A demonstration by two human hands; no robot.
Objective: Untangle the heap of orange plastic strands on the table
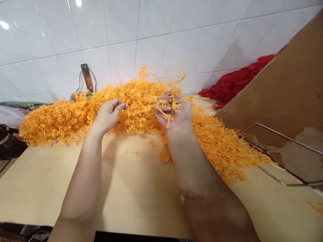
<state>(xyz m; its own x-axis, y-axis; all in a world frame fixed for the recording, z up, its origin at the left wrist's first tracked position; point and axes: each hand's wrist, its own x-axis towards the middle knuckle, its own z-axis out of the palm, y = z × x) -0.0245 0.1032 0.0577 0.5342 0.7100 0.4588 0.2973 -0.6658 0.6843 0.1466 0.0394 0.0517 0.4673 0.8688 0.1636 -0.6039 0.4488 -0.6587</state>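
Note:
A long heap of orange, branching plastic-looking flower pieces (63, 116) lies across the back of the table. My left hand (112, 112) is in front of its middle, thumb and fingers pinched together; anything between the fingertips is hidden. To the right, my right hand (180, 112) is turned palm up, with curled fingers closed round a few orange sprigs (176, 105). Thin stems stick out past its fingers on both sides. Beneath my right forearm spreads a second orange pile (222, 148). One loose orange stem (133, 152) rests on the table between my arms.
A pale wooden table (136, 198) runs up to a white tiled wall (151, 40). At right lean a large brown cardboard sheet (285, 84) and a bent metal wire frame (282, 134). Red material (239, 79) is piled behind the cardboard. A black bag (10, 141) is at far left.

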